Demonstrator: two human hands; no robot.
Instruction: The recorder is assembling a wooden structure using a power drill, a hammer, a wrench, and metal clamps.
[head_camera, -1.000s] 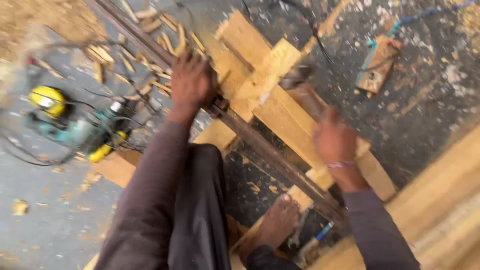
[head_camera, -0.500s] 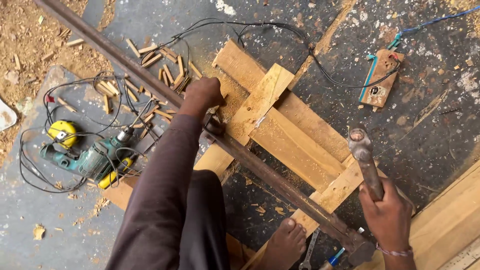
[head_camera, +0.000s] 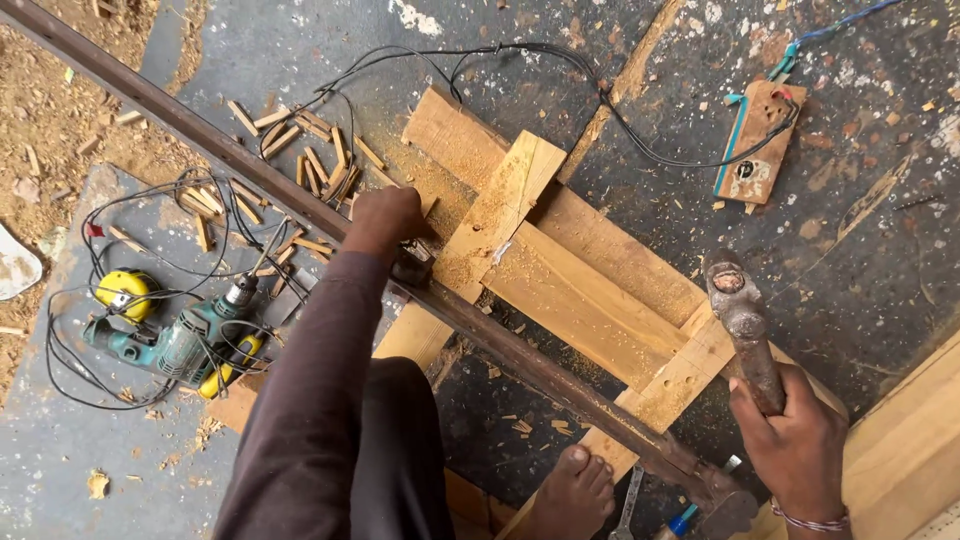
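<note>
Head view. Looked down on a wooden frame (head_camera: 590, 300) lying flat at the middle of the picture, long boards running from 11 o'clock to 5 o'clock, with a cross-piece lapped over each end. Judged well along: both cross-pieces seated on the boards, fresh sawdust over the joints, a few small holes showing in the 5 o'clock cross-piece. Held across by a long rusty bar clamp (head_camera: 200, 145) stretching from 10 o'clock to 5 o'clock along the frame's near edge. Nothing seen to prove the joints fixed (so driving or tightening judged as left).

Left hand (head_camera: 385, 220) at 10 o'clock of the frame, fingers curled down onto the clamp where it met the cross-piece; could not tell whether pinching anything small underneath. Right hand (head_camera: 795, 450) at 4 o'clock, fingers wrapped tight round the handle of a hammer (head_camera: 740, 320), head raised clear above the frame's 5 o'clock end, not touching the wood.

Bare foot (head_camera: 575, 495) at 6 o'clock, planted just beside the clamp. Corded drill (head_camera: 185, 340) at 8 o'clock, well apart, and scattered wooden pegs (head_camera: 320, 165) at 10 o'clock beyond the bar.
</note>
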